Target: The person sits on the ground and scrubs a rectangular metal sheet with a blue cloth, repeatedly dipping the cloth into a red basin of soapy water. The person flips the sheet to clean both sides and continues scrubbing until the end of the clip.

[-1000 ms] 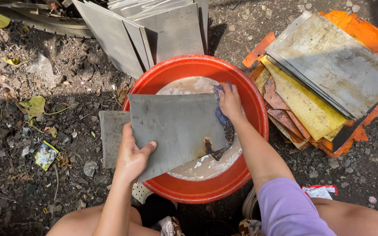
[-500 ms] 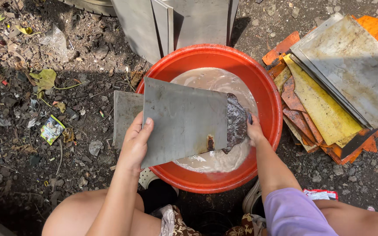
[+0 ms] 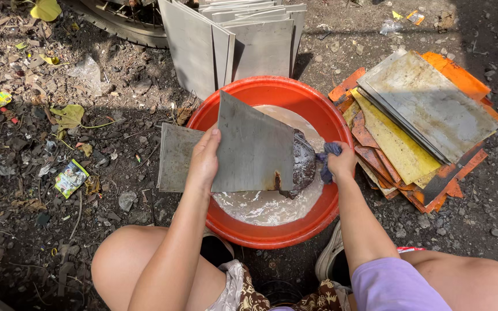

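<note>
A grey metal sheet (image 3: 255,147) stands tilted over the red basin (image 3: 243,227) of milky water, gripped at its left edge by the left hand (image 3: 204,161), fingers wrapped on it. The right hand (image 3: 341,163) clutches a blue rag (image 3: 325,156) at the sheet's right side. A small green-and-white wrapper (image 3: 70,177) lies on the dirt to the left; a red-and-white packet (image 3: 413,250) shows by the right knee.

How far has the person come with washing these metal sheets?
Looks done: grey square metal sheets lean upright behind the round red plastic basin. In hand: the left hand holds one grey metal sheet over the basin's milky water, and the right hand presses a dark blue cloth at its edge. Left, probably: the stained yellow and orange sheets stacked flat beside the basin.
</note>
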